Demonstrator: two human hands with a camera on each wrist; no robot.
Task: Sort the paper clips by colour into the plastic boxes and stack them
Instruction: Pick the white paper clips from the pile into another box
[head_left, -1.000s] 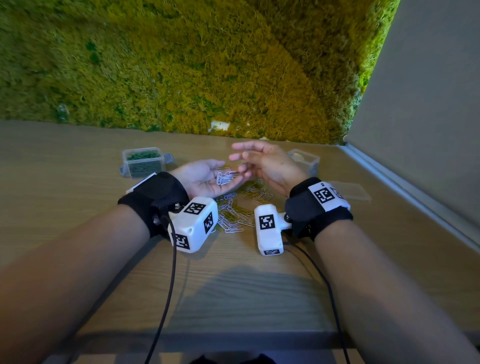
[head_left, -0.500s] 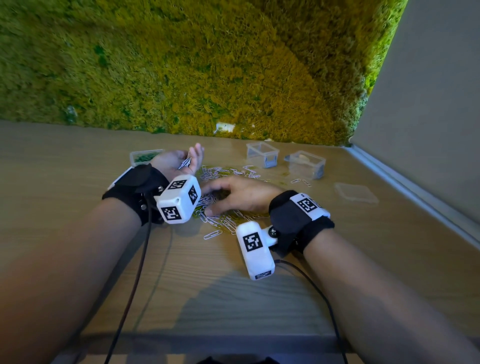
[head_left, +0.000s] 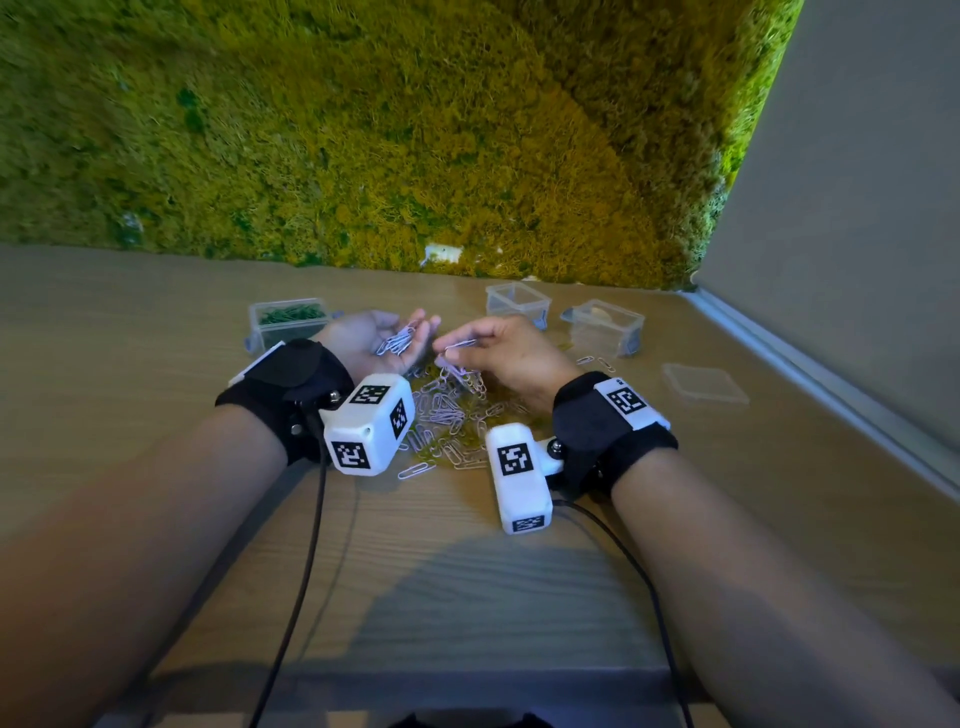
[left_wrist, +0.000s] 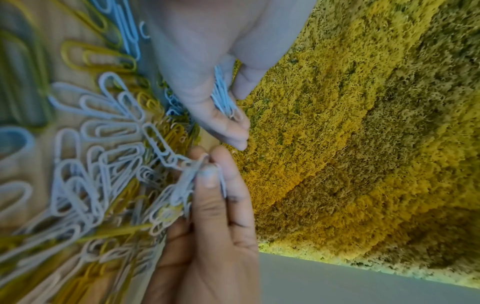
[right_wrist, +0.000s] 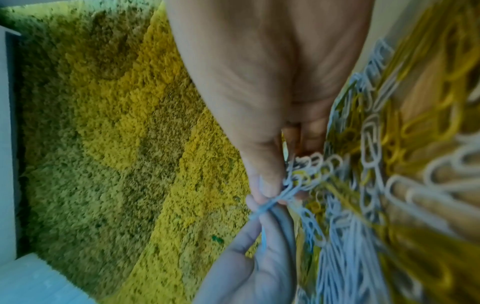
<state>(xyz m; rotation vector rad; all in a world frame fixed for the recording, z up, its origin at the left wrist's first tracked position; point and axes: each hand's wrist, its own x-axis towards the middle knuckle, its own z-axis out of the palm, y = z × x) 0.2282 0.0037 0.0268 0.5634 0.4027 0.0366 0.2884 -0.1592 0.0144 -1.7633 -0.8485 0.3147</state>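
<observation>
Since 0.5 s ago: right hand lifted off the pile, fingertips pinching white clips beside left hand, palm cupped around its clips.

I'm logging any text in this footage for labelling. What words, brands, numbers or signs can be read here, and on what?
No readable words, brands or numbers in any view.
Left wrist camera housing: black-and-white square marker patterns, no letters.
Right wrist camera housing and right wrist strap: the same kind of markers.
The plastic boxes carry no visible label.
</observation>
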